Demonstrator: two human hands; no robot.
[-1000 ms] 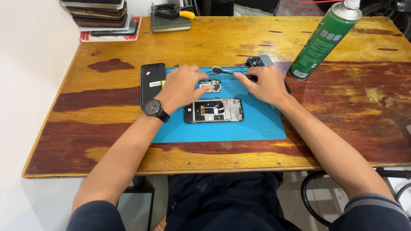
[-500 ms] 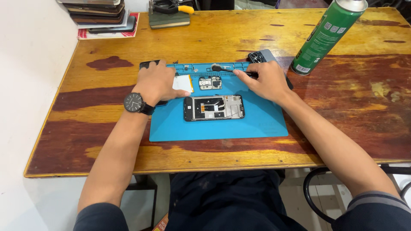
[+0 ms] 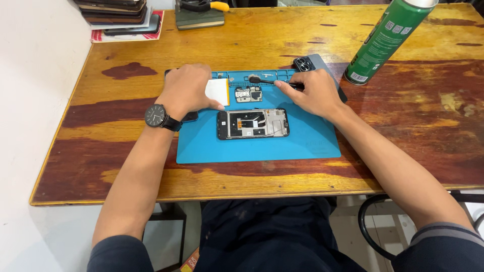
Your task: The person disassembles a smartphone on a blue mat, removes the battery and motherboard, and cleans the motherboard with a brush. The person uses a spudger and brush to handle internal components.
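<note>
Your left hand [image 3: 187, 93] has slid left onto the white part [image 3: 218, 91], fingers flat; your right hand [image 3: 313, 93] pinches the black tool [image 3: 262, 80], opened phone [image 3: 253, 124] still stripped.

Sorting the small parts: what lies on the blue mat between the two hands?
Head view: between left hand and right hand lie a white card and a small circuit board.

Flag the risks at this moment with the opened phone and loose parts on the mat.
1. The left hand rests on a white flat part beside the small loose board; a nudge could scatter it.
2. The right hand holds a dark tool above the opened phone; a slip might scratch exposed parts.
3. The green spray can leans near the mat's corner and might tip.
</note>
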